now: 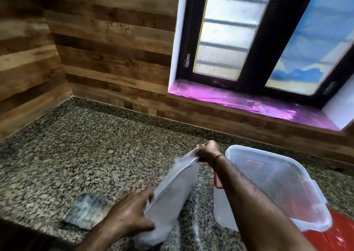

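Observation:
A whitish translucent plastic bag [172, 199] stands tilted on the granite counter [80, 155], its long top edge stretched between my hands. My left hand [130, 214] grips the near end of that edge, fingers curled over the plastic. My right hand [207, 151] pinches the far end, with a red thread round the wrist. The bag is blurred and I cannot tell what is inside.
A clear plastic lid [277, 185] with snap flaps lies tilted over a red container [333, 233] at the right, under my right forearm. A small dark scrub pad [86, 210] lies left of my left hand. Wood-panel walls and a window sill [249, 101] bound the counter.

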Demonstrator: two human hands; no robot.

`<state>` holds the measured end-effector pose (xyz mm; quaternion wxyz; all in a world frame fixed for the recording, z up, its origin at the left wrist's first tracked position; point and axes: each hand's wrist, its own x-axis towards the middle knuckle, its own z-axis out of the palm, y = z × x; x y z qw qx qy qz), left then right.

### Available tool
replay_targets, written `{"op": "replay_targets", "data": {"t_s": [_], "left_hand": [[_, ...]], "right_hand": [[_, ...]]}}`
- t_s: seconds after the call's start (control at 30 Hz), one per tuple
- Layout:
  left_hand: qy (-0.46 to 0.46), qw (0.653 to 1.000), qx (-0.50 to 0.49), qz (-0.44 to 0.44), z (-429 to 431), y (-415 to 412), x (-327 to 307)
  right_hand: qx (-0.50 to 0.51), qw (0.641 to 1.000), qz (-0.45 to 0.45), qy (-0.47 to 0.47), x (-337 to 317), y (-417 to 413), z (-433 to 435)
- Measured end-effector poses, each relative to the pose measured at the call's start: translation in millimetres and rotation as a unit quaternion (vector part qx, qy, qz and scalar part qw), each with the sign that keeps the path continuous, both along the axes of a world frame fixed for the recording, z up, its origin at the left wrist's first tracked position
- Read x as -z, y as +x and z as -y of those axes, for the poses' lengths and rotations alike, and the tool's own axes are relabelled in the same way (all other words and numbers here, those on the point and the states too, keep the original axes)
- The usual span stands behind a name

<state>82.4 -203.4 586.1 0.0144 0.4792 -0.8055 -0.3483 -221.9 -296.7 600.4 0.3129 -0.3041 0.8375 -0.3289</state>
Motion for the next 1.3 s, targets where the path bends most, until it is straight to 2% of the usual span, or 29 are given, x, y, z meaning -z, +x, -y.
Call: {"op": "replay_targets", "data": {"t_s": [0.07,0.17,0.27,0.37,0.47,0.5,0.57,0.63,0.67,0.7,0.77,0.83,0.9,0.97,1.13,1.2,1.3], "left_hand": [[0.045,0.999,0.005,0.008,-6,13,1],[0.093,0.995,0.007,-0.024,-15,27,-7],[0.055,0.994,0.002,-0.093,-29,35,-9],[-0.043,0.990,-0.034,-0.133,-41,42,4],[-0.159,0.976,-0.055,-0.137,-57,45,15],[-0.172,0.975,-0.058,-0.125,-63,46,17],[-0.169,0.976,-0.065,-0.120,-72,48,26],[-0.070,0.972,-0.120,-0.187,-85,50,24],[0.018,0.957,-0.172,-0.233,-90,50,22],[0.131,0.926,-0.233,-0.267,-96,48,19],[0.359,0.822,-0.310,-0.315,-103,44,19],[0.481,0.726,-0.327,-0.368,-98,40,26],[0.530,0.659,-0.344,-0.407,-91,34,32],[0.534,0.626,-0.377,-0.426,-85,25,37],[0.520,0.544,-0.453,-0.478,-86,4,58],[0.519,0.532,-0.455,-0.490,-82,2,74],[0.525,0.549,-0.415,-0.502,-76,-2,85]], "right_hand": [[0.000,1.000,-0.008,0.005,-1,0,2],[-0.027,0.997,-0.071,0.017,-9,0,-1],[-0.047,0.993,-0.104,0.031,-11,3,-6],[-0.044,0.999,-0.028,0.014,-2,-4,-4],[-0.013,0.991,0.127,-0.031,10,-6,5],[-0.005,0.987,0.156,-0.044,10,-1,5],[-0.009,0.987,0.155,-0.045,6,8,3],[-0.030,0.990,0.136,-0.031,8,7,4],[-0.043,0.991,0.125,-0.020,6,5,4],[-0.059,0.992,0.114,-0.008,6,2,5],[-0.096,0.990,0.098,0.016,3,-2,5],[-0.130,0.988,0.065,0.043,-1,-7,6],[-0.161,0.983,0.038,0.075,-3,-10,9],[-0.200,0.974,0.007,0.111,-7,-11,11],[-0.325,0.918,-0.110,0.197,-20,-7,24],[-0.352,0.895,-0.138,0.235,-21,-1,31],[-0.360,0.863,-0.146,0.323,-20,7,43]]}}
